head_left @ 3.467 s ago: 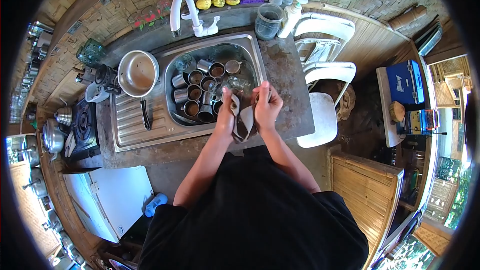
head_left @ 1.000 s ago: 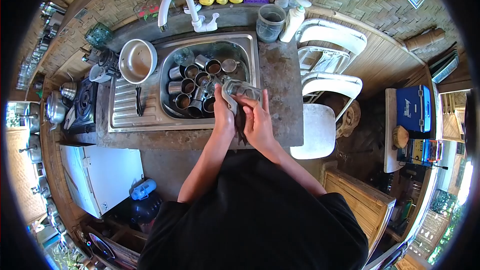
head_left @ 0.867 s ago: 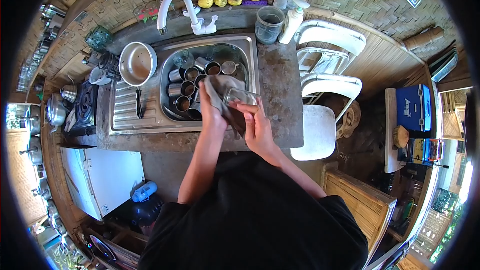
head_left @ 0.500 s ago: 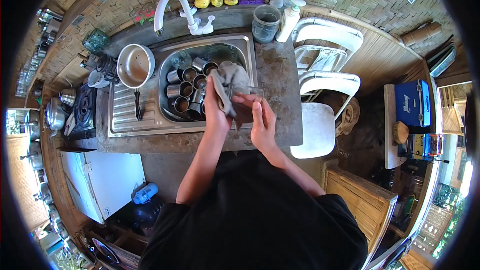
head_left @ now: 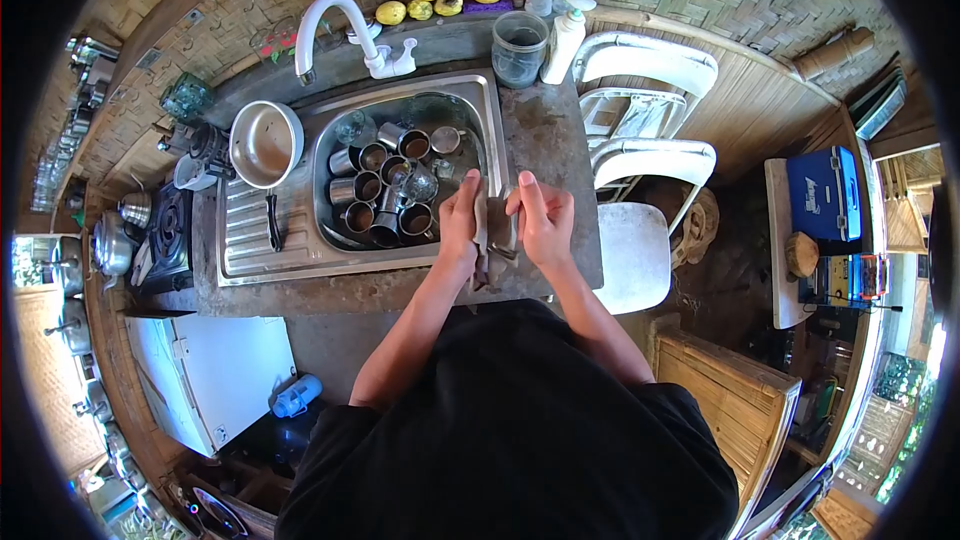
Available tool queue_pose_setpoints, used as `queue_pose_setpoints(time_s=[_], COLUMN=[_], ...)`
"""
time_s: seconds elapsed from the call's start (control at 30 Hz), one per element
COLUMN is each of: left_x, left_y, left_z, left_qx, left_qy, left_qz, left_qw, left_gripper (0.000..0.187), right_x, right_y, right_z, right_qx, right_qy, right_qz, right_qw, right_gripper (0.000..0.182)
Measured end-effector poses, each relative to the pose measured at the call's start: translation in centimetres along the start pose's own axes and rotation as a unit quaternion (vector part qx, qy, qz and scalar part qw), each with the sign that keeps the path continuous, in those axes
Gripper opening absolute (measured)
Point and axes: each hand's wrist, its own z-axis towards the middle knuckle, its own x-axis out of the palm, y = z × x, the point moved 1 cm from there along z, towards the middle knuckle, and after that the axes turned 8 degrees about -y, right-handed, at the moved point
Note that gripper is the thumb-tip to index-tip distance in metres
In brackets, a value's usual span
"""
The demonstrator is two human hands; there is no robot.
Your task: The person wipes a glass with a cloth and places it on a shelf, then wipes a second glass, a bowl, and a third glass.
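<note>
The clear glass (head_left: 503,228) is between your hands, beside the near right corner of the sink (head_left: 492,125), above the counter (head_left: 560,155). Your left hand (head_left: 459,223) has its grip closed on the cloth (head_left: 482,240) against the glass; your right hand (head_left: 545,227) grips the glass, fingers curled. Metal mugs (head_left: 415,145) crowd inside the sink.

A gray-brown cloth (head_left: 481,240), crumpled into soft folds, hangs from the left hand (head_left: 459,223), narrow and dangling. Just beside it, a clear drinking glass (head_left: 504,225) is held between the cloth and the right hand (head_left: 545,223), above the counter near the sink's right front corner. Its see-through walls make its tilt hard to tell.
</note>
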Motion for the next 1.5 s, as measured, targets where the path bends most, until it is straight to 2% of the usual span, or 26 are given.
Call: queue_pose_setpoints(time_s=[0.07, 0.17, 0.23, 0.3, 0.33, 0.4, 0.47, 0.5, 0.53, 0.6, 0.63, 0.67, 0.7, 0.77, 0.83, 0.97, 1.0, 1.07, 1.13, 1.17, 1.27, 1.3, 1.33, 1.37, 1.47, 1.5], left_x=[-0.4, 0.3, 0.6, 0.2, -0.2, 0.8, 3.0, 3.7, 3.3, 3.3, 3.3, 3.5, 3.1, 2.3, 1.8, -0.3, -0.6, -1.5, -2.2, -2.9, -5.7, -6.6, -7.5, -8.5, -11.1, -11.9], left_y=[1.7, 3.4, 3.8, 4.0, 5.0, 4.3, 4.4, 4.7, 6.5, 8.3, 8.4, 8.5, 8.4, 7.5, 6.0, 2.7, 2.0, 0.1, -0.8, -1.3, -2.5, -3.2, -3.9, -4.6, -7.5, -8.3], left_z=[0.9, 1.6, 2.9, 5.4, 6.8, 7.4, 7.8, 7.9, 9.4, 10.2, 9.5, 9.0, 8.6, 7.3, 6.1, 5.4, 4.8, 2.9, 1.8, 1.5, 1.2, 0.9, 0.8, 0.8, 0.6, 0.8], left_qx=[-0.012, -0.006, -0.114, -0.182, -0.181, -0.148, -0.161, -0.167, -0.142, -0.044, 0.019, 0.134, 0.195, 0.289, 0.358, 0.338, 0.356, 0.392, 0.43, 0.417, 0.441, 0.454, 0.453, 0.452, 0.427, 0.419], left_qy=[0.04, 0.042, 0.055, 0.118, 0.158, 0.204, 0.083, 0.019, -0.01, -0.057, -0.036, -0.03, -0.022, -0.021, -0.036, 0.016, 0.056, 0.133, 0.119, 0.103, 0.055, 0.007, -0.007, -0.021, -0.037, -0.039], left_qz=[0.04, 0.027, -0.06, -0.138, -0.14, -0.179, -0.158, -0.146, -0.133, 0.019, 0.113, 0.186, 0.289, 0.426, 0.501, 0.305, 0.294, 0.274, 0.248, 0.226, 0.198, 0.187, 0.185, 0.183, 0.18, 0.16], left_qw=[0.998, 0.999, 0.99, 0.966, 0.961, 0.951, 0.971, 0.975, 0.981, 0.997, 0.993, 0.973, 0.937, 0.857, 0.787, 0.89, 0.885, 0.868, 0.86, 0.874, 0.873, 0.871, 0.872, 0.873, 0.885, 0.893], left_gripper=[0.043, 0.047, 0.05, 0.055, 0.053, 0.053, 0.053, 0.053, 0.051, 0.044, 0.043, 0.045, 0.047, 0.049, 0.052, 0.063, 0.066, 0.071, 0.069, 0.065, 0.054, 0.051, 0.051, 0.051, 0.057, 0.059], right_x=[-0.8, -0.7, -0.3, -0.3, -0.5, -1.0, -2.1, -3.0, -3.8, -5.4, -6.3, -6.8, -7.1, -7.5, -7.4, -5.0, -4.0, -2.0, 0.5, 2.0, 5.9, 6.5, 7.1, 7.9, 11.2, 12.1], right_y=[-0.2, 0.0, 0.2, -0.2, -0.3, -1.4, -3.3, -4.6, -5.8, -7.1, -7.6, -7.8, -8.1, -8.2, -9.2, -7.1, -6.8, -6.6, -7.5, -7.8, -7.1, -6.7, -6.2, -5.6, -2.1, -0.7], right_z=[1.3, 1.3, 0.7, -0.2, -0.4, -0.8, -0.6, -0.2, 0.3, 1.4, 1.8, 2.2, 2.7, 3.7, 5.0, 6.1, 6.3, 6.0, 5.4, 4.8, 2.7, 2.1, 1.3, 0.9, -0.5, -0.7], right_qx=[-0.022, -0.175, -0.271, -0.309, -0.331, -0.293, -0.288, -0.269, -0.272, -0.281, -0.209, -0.149, -0.089, 0.028, 0.075, 0.173, 0.197, 0.262, 0.316, 0.351, 0.376, 0.262, 0.133, -0.005, -0.162, -0.19], right_qy=[0.024, 0.049, 0.054, 0.031, 0.018, -0.02, -0.058, -0.068, -0.091, -0.136, -0.127, -0.143, -0.154, -0.157, -0.147, -0.13, -0.123, -0.027, 0.064, 0.097, 0.089, 0.106, 0.114, 0.114, 0.165, 0.201], right_qz=[-0.054, -0.169, -0.204, -0.212, -0.216, -0.232, -0.271, -0.347, -0.365, -0.399, -0.421, -0.37, -0.316, -0.203, -0.066, 0.135, 0.199, 0.314, 0.408, 0.429, 0.328, 0.173, 0.013, -0.146, -0.065, -0.066], right_qw=[0.998, 0.969, 0.939, 0.927, 0.918, 0.927, 0.917, 0.896, 0.886, 0.862, 0.874, 0.906, 0.932, 0.966, 0.984, 0.967, 0.952, 0.912, 0.854, 0.827, 0.862, 0.944, 0.984, 0.983, 0.971, 0.959], right_gripper=[0.06, 0.048, 0.042, 0.043, 0.044, 0.046, 0.046, 0.044, 0.045, 0.048, 0.042, 0.043, 0.044, 0.05, 0.051, 0.048, 0.047, 0.04, 0.038, 0.038, 0.027, 0.022, 0.02, 0.022, 0.047, 0.064])
